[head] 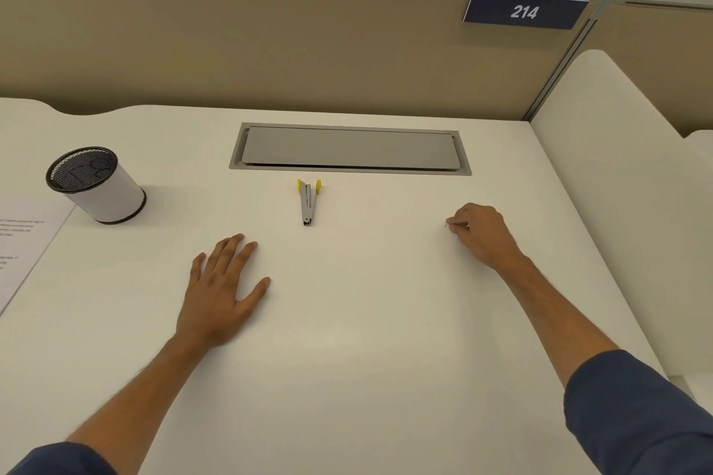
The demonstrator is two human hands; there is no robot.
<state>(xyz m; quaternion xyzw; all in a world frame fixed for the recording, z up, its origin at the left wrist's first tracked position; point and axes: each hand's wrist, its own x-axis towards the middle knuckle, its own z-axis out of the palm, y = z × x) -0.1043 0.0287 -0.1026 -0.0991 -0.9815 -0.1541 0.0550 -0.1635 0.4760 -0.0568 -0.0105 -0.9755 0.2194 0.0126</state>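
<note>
A small grey metal tool with two yellow tabs [308, 202], like a stapler or staple remover, lies at the middle of the white desk [366, 320]. My left hand [222, 289] rests flat on the desk, fingers straight and spread, in front and to the left of the tool. To the tool's right, my right hand [480, 233] sits on the desk with curled fingers. Its fingertips pinch a tiny pale object that is too small to identify.
A white pen cup with a black mesh rim [96, 185] stands at the left. A printed sheet [23, 239] lies at the left edge. A grey cable hatch [349, 148] is set into the desk behind the tool. Partition walls close the back and right.
</note>
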